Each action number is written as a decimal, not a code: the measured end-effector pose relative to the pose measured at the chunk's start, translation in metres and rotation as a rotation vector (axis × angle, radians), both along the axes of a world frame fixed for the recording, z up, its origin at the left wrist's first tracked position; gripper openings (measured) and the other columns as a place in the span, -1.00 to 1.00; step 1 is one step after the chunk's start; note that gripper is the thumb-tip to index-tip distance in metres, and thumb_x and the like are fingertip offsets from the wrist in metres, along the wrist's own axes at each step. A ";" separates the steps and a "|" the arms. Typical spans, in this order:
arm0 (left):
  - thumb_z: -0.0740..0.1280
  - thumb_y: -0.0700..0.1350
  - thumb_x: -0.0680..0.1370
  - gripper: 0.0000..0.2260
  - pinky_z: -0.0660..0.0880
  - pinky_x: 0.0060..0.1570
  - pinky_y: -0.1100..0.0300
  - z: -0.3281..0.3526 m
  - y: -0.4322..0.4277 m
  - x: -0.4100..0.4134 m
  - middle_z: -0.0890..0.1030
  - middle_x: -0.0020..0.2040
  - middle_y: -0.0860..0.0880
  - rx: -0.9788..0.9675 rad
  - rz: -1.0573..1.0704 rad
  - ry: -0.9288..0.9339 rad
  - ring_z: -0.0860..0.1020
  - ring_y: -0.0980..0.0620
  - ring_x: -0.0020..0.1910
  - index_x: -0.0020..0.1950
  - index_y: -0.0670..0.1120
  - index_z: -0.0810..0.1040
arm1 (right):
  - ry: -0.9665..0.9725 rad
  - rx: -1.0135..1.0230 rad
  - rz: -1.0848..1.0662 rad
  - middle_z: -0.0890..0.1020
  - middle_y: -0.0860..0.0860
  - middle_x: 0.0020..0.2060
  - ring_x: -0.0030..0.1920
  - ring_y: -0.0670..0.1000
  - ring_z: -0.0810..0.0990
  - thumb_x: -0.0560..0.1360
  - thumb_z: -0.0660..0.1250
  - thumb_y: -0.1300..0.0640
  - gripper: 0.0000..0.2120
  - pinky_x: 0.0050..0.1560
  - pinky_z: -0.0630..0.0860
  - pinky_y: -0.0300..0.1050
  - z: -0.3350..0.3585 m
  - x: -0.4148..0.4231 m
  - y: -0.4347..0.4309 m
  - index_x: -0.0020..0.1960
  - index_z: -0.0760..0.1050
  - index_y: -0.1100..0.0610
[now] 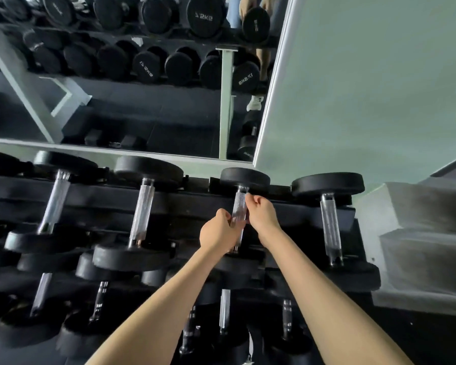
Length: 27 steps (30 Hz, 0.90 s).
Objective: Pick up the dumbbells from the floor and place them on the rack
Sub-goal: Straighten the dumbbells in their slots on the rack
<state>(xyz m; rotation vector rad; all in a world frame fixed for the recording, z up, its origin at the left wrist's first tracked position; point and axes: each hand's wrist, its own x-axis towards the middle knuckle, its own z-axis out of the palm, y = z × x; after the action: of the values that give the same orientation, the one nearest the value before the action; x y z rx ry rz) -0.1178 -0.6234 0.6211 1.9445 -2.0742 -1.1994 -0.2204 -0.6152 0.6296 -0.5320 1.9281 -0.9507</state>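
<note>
Closest to me, the lower dumbbells (223, 312) are smeared with blur and cut by the bottom edge, and my forearms cross over them. Both arms reach forward and converge on one dumbbell (239, 206) lying across the top tier of the rack (103, 197). My left hand (219, 230) wraps the knurled handle from the left, fingers curled under and out of sight. My right hand (263, 214) closes on the same handle from the right, fingertips bent against it. The dumbbell's near head is hidden behind my wrists; its far head shows clearly. Beyond, the mirror (142, 114) repeats the racks, and its reflection of my hands is cut off at the top.
</note>
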 end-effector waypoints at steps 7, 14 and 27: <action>0.16 0.16 0.57 -0.68 0.31 -0.39 0.19 -0.022 0.002 0.008 0.44 -0.38 0.10 0.104 -0.079 -0.007 0.43 0.08 -0.39 -0.30 0.02 0.34 | -0.111 0.036 -0.013 0.60 0.15 0.14 0.14 0.15 0.60 0.60 0.17 -0.04 -0.61 0.20 0.54 0.06 -0.014 0.010 -0.020 0.27 0.45 0.20; 0.20 0.15 0.55 -0.67 0.49 -0.21 0.07 -0.026 0.004 0.011 0.48 -0.38 0.07 0.112 0.008 0.054 0.49 0.02 -0.34 -0.32 -0.01 0.41 | -0.090 0.016 0.031 0.59 0.14 0.09 0.10 0.11 0.58 0.62 0.16 0.00 -0.68 0.01 0.50 -0.07 -0.022 0.012 -0.025 0.20 0.48 0.21; 0.19 0.14 0.56 -0.65 0.32 -0.35 0.18 -0.026 0.005 0.006 0.36 -0.42 0.07 0.082 -0.007 -0.009 0.35 0.09 -0.44 -0.33 -0.03 0.30 | 0.005 0.032 0.124 0.56 0.15 0.18 0.19 0.15 0.55 0.63 0.12 -0.03 -0.59 0.10 0.51 -0.06 -0.014 0.007 -0.021 0.33 0.42 0.21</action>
<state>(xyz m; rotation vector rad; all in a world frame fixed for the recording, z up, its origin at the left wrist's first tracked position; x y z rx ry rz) -0.1118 -0.6184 0.5949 1.9815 -2.0688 -1.2997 -0.2129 -0.6364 0.6159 -0.6280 1.8886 -0.8393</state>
